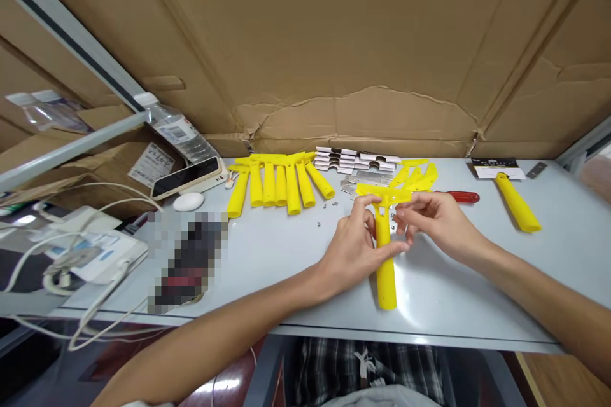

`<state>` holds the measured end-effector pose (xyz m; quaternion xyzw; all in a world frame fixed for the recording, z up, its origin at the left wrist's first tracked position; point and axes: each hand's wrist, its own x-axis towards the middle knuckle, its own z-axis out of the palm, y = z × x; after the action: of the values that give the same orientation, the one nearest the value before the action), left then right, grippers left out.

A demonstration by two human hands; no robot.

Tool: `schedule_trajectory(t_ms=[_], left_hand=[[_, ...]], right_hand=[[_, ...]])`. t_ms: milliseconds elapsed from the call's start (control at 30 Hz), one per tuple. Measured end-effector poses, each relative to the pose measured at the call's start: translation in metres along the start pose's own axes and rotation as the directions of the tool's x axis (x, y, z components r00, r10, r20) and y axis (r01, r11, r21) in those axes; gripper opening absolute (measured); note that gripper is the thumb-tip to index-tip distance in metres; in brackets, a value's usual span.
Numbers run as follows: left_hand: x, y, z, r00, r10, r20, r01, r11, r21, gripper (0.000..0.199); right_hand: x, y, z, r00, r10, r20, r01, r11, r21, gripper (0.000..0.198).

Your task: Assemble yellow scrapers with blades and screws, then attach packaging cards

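Observation:
A yellow T-shaped scraper handle (386, 283) points toward me over the table. My left hand (351, 243) is closed around its upper shaft, the thumb lying across it. At the right side of its crosspiece, my right hand (439, 221) has thumb and fingers pinched together; whatever they hold is too small or hidden to make out. Tiny metal screws (329, 205) lie left of the handle, and a few more small metal bits show beside its neck. Behind the crosspiece are flat metal blades (367, 178) and loose yellow plastic pieces (422, 176).
Several yellow handles (268, 184) stand in a row at back left. White-and-black cards (334, 159) are stacked behind. A red-handled tool (464, 196) and a carded yellow scraper (519, 205) lie right. Phone (188, 177), bottle (179, 130) and cables (102, 292) crowd the left.

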<state>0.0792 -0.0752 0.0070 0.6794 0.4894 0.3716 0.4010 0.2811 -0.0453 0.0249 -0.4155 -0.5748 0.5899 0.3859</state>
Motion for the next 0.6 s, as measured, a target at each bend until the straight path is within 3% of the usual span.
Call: schedule_trajectory(t_ms=[167,333,400,500,600], left_hand=[[0.0,-0.006,0.001,0.999,-0.001,-0.037,0.0,1.0,-0.023,0.053],[-0.007,-0.006,0.005,0.993,0.042,0.109,-0.049,0.996,0.071,0.046],[-0.008,-0.005,0.005,0.996,0.026,0.09,-0.031,0.998,0.048,0.043],[-0.004,-0.006,0.003,0.997,-0.073,0.039,0.078,0.986,-0.145,0.042],[0.003,-0.005,0.0,0.982,-0.15,0.118,0.186,0.891,-0.415,0.049]], right_hand=[[-0.007,0.017,0.004,0.996,0.063,0.055,-0.07,0.99,0.121,0.044],[-0.01,0.026,0.007,0.997,0.058,0.053,-0.065,0.988,0.141,0.04],[-0.011,0.027,0.006,0.996,0.079,0.044,-0.084,0.985,0.151,0.039],[-0.012,0.027,0.005,0.995,0.083,0.051,-0.09,0.981,0.17,0.04],[-0.013,0.026,0.004,0.99,0.081,0.114,-0.094,0.99,0.109,0.043]])
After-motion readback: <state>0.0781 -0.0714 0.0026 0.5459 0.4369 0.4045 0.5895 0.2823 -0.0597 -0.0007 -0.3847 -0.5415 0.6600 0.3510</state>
